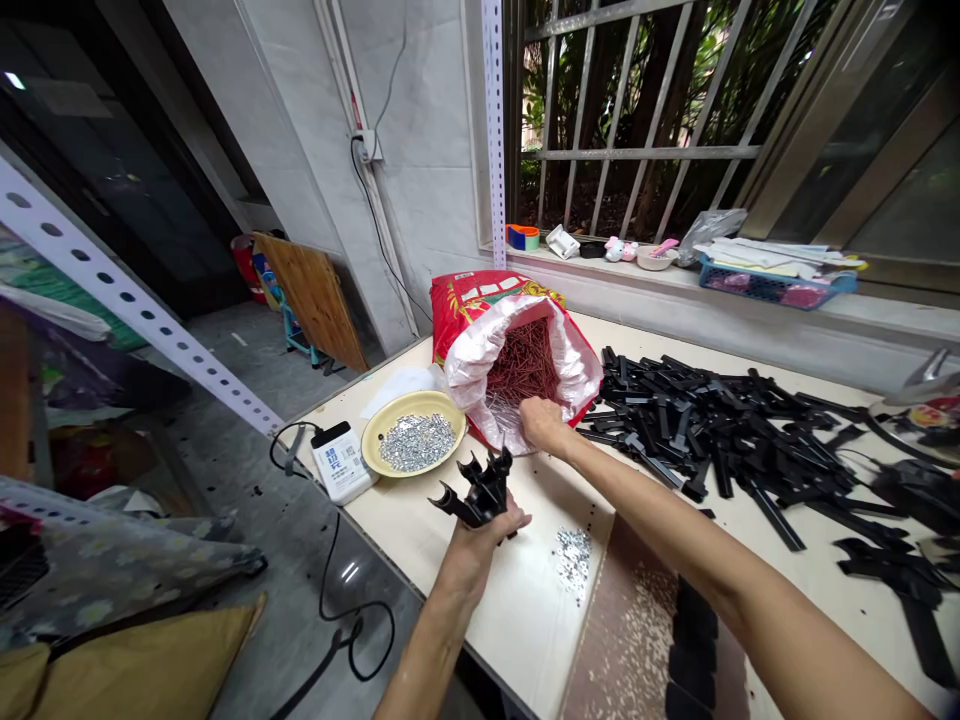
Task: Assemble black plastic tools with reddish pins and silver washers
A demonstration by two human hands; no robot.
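My left hand is wrapped around several black plastic parts with forked ends, holding them upright above the table. My right hand reaches to the lower lip of a red woven sack lying on its side. Its fingers are closed at the white inner lining, and whatever they hold is hidden. Thin reddish-brown pieces, like long screws or pins, fill the sack's mouth. Left of the sack, a yellow dish contains many small silvery metal pieces. A smaller heap of silvery pieces lies between my forearms.
Black plastic parts are piled on the right of the table. A white box with a cable stands near the left edge. Under my right forearm lies a brown board with black blocks. A blue basket rests on the windowsill.
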